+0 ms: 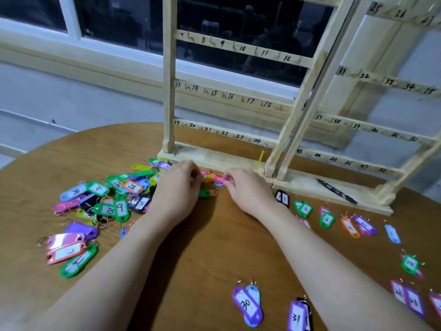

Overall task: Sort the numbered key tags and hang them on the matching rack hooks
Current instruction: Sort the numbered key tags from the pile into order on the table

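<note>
A heap of coloured numbered key tags (112, 199) lies on the left of the round wooden table (214, 247). My left hand (177, 187) reaches with curled fingers into the heap's right end, near the rack base. My right hand (245, 187) pinches a pink tag (220, 179) just in front of that base. Behind stand two wooden racks (238, 51) with bare numbered hooks. Sorted tags lie in a row at right, among them tag 2 (303, 208) and tag 3 (326, 219). Tags 30 (247, 304) and 31 (296, 316) lie near me.
A black marker pen (336, 190) lies on the right rack's base. A yellow strip (260, 158) stands where the two racks meet. Behind the racks are a window sill and dark panes. More tags, such as 18 (410, 264), sit at the table's right edge.
</note>
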Available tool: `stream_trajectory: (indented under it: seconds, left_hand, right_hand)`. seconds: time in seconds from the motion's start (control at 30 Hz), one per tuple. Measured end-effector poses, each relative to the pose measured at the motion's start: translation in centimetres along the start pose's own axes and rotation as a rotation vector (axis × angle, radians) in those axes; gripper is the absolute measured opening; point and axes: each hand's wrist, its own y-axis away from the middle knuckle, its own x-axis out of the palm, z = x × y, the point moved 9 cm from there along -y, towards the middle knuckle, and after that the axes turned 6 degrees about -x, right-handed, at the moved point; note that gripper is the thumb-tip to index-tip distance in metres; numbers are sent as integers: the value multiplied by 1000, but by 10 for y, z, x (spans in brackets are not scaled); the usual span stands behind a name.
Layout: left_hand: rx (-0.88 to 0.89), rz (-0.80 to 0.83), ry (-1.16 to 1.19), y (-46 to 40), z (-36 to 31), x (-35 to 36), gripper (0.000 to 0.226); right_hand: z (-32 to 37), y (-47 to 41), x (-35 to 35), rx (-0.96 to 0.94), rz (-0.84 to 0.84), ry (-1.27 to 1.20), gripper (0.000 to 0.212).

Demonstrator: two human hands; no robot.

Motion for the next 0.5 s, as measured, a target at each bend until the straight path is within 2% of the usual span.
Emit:
stream_trajectory:
  seconds: [0.1,0.2,0.33,0.43,0.5]
  left_hand:
    - [-117,67,354,0,2,0,15]
    - [-168,110,520,3,0,1,16]
    - [-237,218,712,18,-11,11,18]
    - [-360,323,931,30,-20,26,15]
    - [-387,382,978,35,-28,30,10]
  right_hand:
    - [-6,8,-11,26,-75,-72,23]
    - [-16,24,-24,107,-153,-336,33]
    - [-23,67,-30,222,-26,-560,28]
    - [-27,98,-32,264,56,-633,26]
    - [-29,107,-29,262,75,-614,26]
